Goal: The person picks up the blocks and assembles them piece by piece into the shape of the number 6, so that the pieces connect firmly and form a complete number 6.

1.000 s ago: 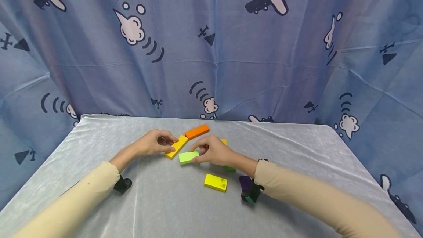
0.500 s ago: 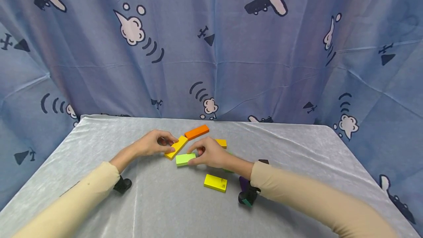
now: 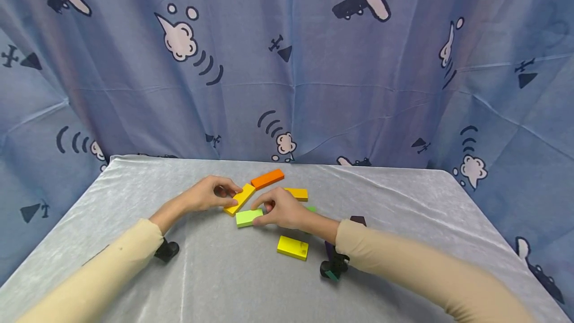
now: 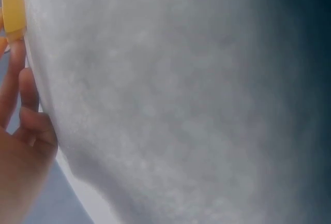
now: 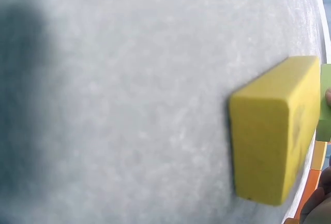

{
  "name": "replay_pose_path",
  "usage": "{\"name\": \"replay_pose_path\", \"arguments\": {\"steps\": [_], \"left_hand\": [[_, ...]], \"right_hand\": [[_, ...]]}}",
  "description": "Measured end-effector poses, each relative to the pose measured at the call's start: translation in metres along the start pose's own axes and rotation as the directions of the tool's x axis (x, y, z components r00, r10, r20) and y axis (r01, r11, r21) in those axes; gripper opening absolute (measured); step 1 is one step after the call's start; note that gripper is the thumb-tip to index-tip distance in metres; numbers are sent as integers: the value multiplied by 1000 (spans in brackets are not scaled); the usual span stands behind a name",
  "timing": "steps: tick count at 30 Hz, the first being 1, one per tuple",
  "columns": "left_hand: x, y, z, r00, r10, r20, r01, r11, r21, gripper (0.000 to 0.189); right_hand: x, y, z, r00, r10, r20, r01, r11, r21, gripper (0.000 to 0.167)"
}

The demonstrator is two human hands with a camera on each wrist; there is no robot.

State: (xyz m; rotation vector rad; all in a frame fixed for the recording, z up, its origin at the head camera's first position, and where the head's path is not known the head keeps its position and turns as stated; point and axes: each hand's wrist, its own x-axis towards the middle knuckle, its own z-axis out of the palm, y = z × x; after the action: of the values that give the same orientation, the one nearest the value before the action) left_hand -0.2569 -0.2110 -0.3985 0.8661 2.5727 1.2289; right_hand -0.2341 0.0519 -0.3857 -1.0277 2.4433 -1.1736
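Observation:
In the head view my left hand (image 3: 212,194) pinches an amber-yellow block (image 3: 242,198) lying slantwise on the cloth. The left wrist view catches that yellow block (image 4: 14,8) at its edge, beside the fingers. My right hand (image 3: 284,208) holds a light green block (image 3: 245,218) between thumb and fingers, just in front of the amber block's near end. From the head view I cannot tell whether the two blocks touch. An orange block (image 3: 267,179) lies at the amber block's far end. Only a sliver of the light green block (image 5: 325,102) enters the right wrist view.
A bright yellow block (image 3: 292,247) lies nearer, below the right hand. Behind that hand are another amber block (image 3: 298,194) and a mostly hidden green block (image 3: 311,209). Dark and purple pieces (image 3: 329,249) show partly around the right wrist camera. A patterned blue curtain (image 3: 287,64) hangs behind the table.
My right hand has slid the light green block left and slightly nearer, toward the amber block's near end. The left hand and its block have stayed put.

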Motion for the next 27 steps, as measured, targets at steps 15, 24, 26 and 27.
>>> {"name": "replay_pose_path", "arguments": {"steps": [15,24,26,27], "left_hand": [[2,-1,1,1000,-3,1,3,1000,20,27],[1,-1,0,1000,-8,-1,8,1000,13,28],[1,0,0,1000,-6,-2,6,1000,10,28],[1,0,1,1000,-6,-3,6,1000,9,28]], "right_hand": [[4,0,7,1000,-3,-4,3,1000,-26,25],[5,-3,10,1000,24,-13,-25,998,-62,26],[5,-3,10,999,29,-14,-30,997,-66,26],[5,-3,10,999,33,-15,-34,997,-68,26]]}}
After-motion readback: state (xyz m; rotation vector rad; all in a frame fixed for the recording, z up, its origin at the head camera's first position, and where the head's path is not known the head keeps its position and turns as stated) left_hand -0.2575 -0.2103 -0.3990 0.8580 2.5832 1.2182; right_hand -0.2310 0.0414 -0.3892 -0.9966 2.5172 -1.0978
